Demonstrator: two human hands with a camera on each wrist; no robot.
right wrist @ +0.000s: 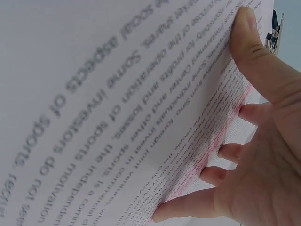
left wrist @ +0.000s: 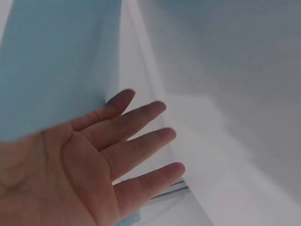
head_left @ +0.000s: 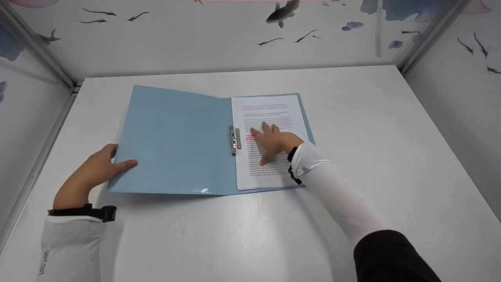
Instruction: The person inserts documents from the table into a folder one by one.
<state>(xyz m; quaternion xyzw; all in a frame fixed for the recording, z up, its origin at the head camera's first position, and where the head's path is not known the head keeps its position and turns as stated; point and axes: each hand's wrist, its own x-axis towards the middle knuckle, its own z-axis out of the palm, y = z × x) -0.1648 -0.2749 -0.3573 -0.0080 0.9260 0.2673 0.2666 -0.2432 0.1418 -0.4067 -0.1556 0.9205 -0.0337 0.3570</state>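
Note:
A light blue clip folder [head_left: 176, 141] lies spread out on the white table, its left cover tilted up off the surface. My left hand [head_left: 94, 166] holds that cover by its outer edge, thumb on the inner face and fingers behind. In the left wrist view those fingers [left wrist: 141, 148] stretch out below the blue cover [left wrist: 56, 61], which hides the thumb. Printed sheets [head_left: 266, 107] sit under the metal clip [head_left: 235, 140] on the folder's right side. Spread flat, my right hand [head_left: 274, 141] rests with its fingertips on the top page [right wrist: 94, 94], near a pink highlighted line.
White panels with painted fish [head_left: 282, 13] enclose the white table [head_left: 375, 156] at the back and sides. Metal corner posts [head_left: 430, 37] stand at the back. Table surface extends in front of the folder and to its right.

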